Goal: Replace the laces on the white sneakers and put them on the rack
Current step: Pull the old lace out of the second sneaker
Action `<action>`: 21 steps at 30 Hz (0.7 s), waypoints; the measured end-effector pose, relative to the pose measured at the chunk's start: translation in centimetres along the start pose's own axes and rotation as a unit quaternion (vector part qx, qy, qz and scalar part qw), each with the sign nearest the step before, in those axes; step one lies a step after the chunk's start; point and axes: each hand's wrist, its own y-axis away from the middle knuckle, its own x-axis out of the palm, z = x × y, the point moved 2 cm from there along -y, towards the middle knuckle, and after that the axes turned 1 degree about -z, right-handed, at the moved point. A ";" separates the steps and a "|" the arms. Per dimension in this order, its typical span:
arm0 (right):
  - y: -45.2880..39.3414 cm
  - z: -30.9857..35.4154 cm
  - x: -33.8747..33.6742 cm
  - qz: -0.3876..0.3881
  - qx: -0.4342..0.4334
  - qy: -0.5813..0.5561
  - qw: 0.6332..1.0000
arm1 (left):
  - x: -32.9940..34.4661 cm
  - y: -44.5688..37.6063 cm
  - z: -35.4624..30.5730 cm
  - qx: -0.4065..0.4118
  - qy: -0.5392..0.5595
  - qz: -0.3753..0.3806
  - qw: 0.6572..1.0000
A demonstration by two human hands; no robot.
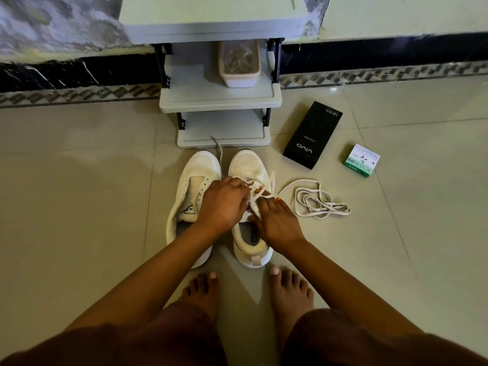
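Risk, lace: the lace crossing between the two hands could slip from the fingers or miss an eyelet, since the left hand hides the eyelet row.
Risk, shoe: the right sneaker may skid on the smooth floor tiles if the lace is tugged hard.
Risk, tangle: the loose lace lies coiled just right of the shoe; it could be dragged along.
Left hand: fingers curled over the lace at the shoe's tongue, grasping it.
Right hand: rests on the shoe's collar, fingers fairly straight, steadying; whether it pinches the lace I cannot tell.
Sneakers: white, side by side at frame centre, toes toward the grey shoe rack; the left sneaker shows bare eyelets, one stray lace end by its toe.
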 end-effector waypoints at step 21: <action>-0.1 -0.1 0.2 -0.001 -0.002 0.010 1.000 | 0.6 0.0 0.4 -0.059 0.142 -0.005 0.988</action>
